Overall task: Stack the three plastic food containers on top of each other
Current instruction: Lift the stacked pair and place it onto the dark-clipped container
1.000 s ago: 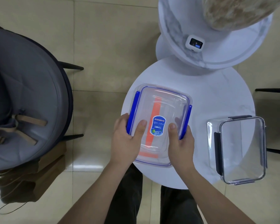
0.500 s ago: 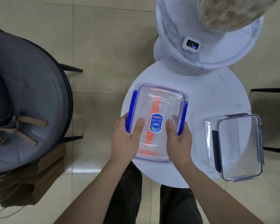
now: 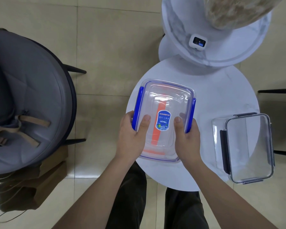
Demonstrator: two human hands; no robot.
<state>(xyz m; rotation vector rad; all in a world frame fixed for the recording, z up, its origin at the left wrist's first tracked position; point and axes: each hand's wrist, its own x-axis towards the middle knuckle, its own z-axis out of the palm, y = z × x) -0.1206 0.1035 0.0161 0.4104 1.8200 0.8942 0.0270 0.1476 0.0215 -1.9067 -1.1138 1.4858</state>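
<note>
A clear plastic container with blue side clips (image 3: pixel 165 103) and a blue label on its lid is over the left part of the round white table (image 3: pixel 221 96). Through its clear lid an orange-trimmed container shows underneath or inside it; I cannot tell which. My left hand (image 3: pixel 132 136) grips its left clip, thumb on the lid. My right hand (image 3: pixel 186 138) grips its right clip, thumb on the lid. A second clear container with dark grey clips (image 3: pixel 248 147) stands at the table's right edge, apart from both hands.
A higher round marble table (image 3: pixel 180 30) at the back carries a small white device (image 3: pixel 197 42) and a large stone-like object (image 3: pixel 234 10). A grey cushioned chair (image 3: pixel 26 100) stands left, brown paper bags (image 3: pixel 40 182) below it. My legs are under the table's near edge.
The blue-clipped container, held by both hands, has hardly moved against the table. The view has shifted slightly.
</note>
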